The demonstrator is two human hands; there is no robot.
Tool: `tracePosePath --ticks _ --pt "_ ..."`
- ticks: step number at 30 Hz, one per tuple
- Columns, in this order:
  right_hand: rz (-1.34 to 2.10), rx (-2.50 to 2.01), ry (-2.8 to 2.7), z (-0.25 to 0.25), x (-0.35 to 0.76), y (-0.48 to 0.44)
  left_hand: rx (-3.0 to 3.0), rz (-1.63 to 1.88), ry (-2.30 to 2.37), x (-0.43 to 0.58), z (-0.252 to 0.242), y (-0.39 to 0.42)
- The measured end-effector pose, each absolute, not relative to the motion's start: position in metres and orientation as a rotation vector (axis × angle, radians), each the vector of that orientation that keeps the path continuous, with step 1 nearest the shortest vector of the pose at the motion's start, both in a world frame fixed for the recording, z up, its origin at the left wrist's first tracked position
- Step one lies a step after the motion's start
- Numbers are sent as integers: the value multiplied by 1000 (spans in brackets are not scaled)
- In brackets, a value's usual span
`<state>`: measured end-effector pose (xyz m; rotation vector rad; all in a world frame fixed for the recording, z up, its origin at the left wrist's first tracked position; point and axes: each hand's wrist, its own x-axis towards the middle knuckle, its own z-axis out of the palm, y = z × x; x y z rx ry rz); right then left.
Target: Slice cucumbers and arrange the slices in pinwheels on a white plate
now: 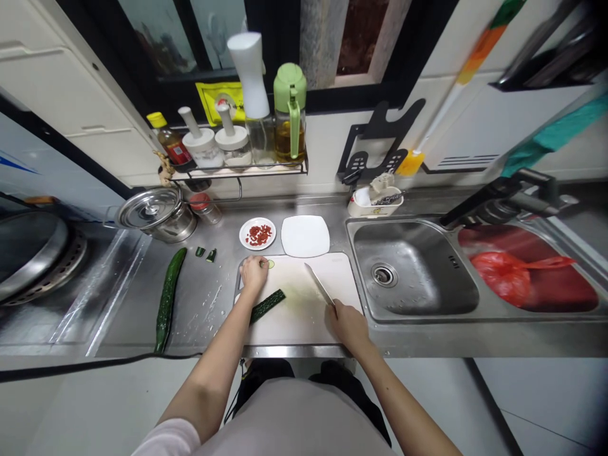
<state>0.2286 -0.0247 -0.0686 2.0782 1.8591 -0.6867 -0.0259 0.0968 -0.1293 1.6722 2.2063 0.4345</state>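
A white cutting board [304,310] lies on the steel counter in front of me. My left hand [253,273] rests closed at the board's far left corner, right beside a cucumber slice [271,263]; what its fingers hold is hidden. A short cucumber piece [268,304] lies on the board below that hand. My right hand [348,323] grips a knife [318,284] whose blade points up and left over the board. A whole cucumber [168,297] lies on the counter to the left, with two cut ends [206,253] near its tip.
Behind the board stand a small plate of red bits [257,234] and an empty white plate [304,235]. A sink [413,272] lies to the right, with a red bag [510,275] in the basin beyond it. A lidded pot [156,212] and a condiment rack [237,168] stand at the back left.
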Motion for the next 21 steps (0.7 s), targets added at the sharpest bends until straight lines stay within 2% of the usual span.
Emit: tracePosePath --ticks 9,15,21 --pt "-724 2079 1852 -61 226 -19 1669 958 1991 -31 -124 49" --pt "-710 2112 1890 -67 230 -19 2045 869 1758 -30 -123 -4" --pt "-695 2037 1901 -69 231 -10 2170 777 1594 -33 -128 -9"
